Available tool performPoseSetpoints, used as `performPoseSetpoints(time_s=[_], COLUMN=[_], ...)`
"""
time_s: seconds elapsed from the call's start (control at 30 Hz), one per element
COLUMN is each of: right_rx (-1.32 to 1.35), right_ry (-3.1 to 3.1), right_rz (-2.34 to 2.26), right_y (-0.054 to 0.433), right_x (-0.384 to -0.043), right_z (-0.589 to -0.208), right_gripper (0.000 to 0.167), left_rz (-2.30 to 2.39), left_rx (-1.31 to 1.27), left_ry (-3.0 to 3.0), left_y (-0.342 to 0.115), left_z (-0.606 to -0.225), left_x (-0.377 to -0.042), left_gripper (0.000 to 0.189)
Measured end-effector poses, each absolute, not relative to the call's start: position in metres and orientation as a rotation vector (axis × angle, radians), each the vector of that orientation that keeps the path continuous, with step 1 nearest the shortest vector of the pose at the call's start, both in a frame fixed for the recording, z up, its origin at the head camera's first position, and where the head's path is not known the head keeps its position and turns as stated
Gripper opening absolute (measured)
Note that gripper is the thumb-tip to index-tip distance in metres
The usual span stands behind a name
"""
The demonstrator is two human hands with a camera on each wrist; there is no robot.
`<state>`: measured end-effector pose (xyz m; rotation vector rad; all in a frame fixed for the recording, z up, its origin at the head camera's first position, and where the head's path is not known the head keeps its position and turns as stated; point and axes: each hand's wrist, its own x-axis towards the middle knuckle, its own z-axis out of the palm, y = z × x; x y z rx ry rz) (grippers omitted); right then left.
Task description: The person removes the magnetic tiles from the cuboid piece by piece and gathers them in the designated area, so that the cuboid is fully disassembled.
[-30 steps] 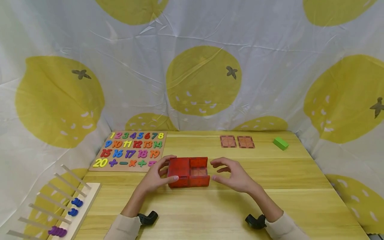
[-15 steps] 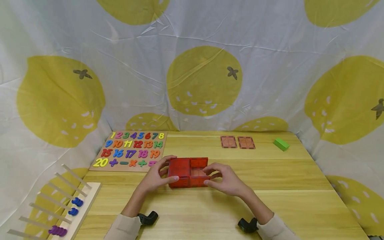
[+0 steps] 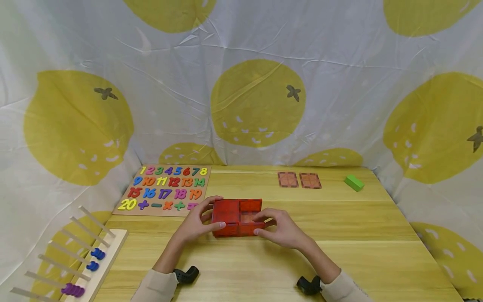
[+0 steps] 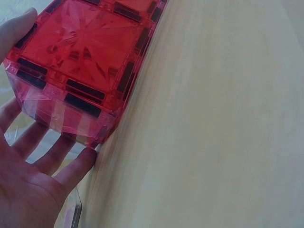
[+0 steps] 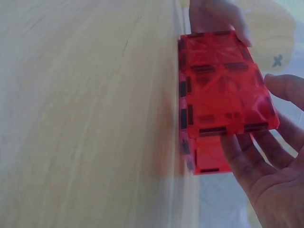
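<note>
A box of translucent red magnetic tiles (image 3: 226, 208) stands on the table in the head view. Its left half has a tile on top, while the right half is open above. My left hand (image 3: 197, 218) grips the box's left end, thumb in front and fingers round the side and back. At the right half, my right hand (image 3: 281, 227) pinches the front wall tile (image 3: 249, 228), its thumb outside and its fingers inside. The right wrist view shows that tile (image 5: 230, 99) between thumb and fingers. The left wrist view shows my left fingers (image 4: 78, 171) against the end wall.
Two flat pale-red tiles (image 3: 288, 179) and a green block (image 3: 354, 183) lie farther back on the right. A number board (image 3: 162, 188) lies at the back left, close to my left hand. A wooden peg stand (image 3: 107, 258) with beads occupies the near left.
My right hand has moved left from beside the box and taken hold of the front wall tile of the open half. The left hand and the box stay in place.
</note>
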<state>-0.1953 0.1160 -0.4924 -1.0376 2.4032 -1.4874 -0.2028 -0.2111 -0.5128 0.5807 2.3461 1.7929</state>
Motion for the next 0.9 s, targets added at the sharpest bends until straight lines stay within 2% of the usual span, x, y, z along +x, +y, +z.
performPoseSetpoints(time_s=[0.47,0.9], right_rx=[-0.949,-0.906], right_ry=[2.437,2.447], right_rz=[-1.481,-1.561], right_y=[0.1102,0.1132], right_x=[-0.1959,-0.1951], right_z=[-0.4968,-0.4955], right_gripper=[0.016,0.012], left_rz=[1.815,1.806], left_rx=[0.59,0.606], left_ry=[2.319,2.355], left_y=[-0.2112,-0.2106], left_z=[-0.5115,-0.5129], left_x=[-0.2008,-0.2014], left_gripper=[0.074,0.071])
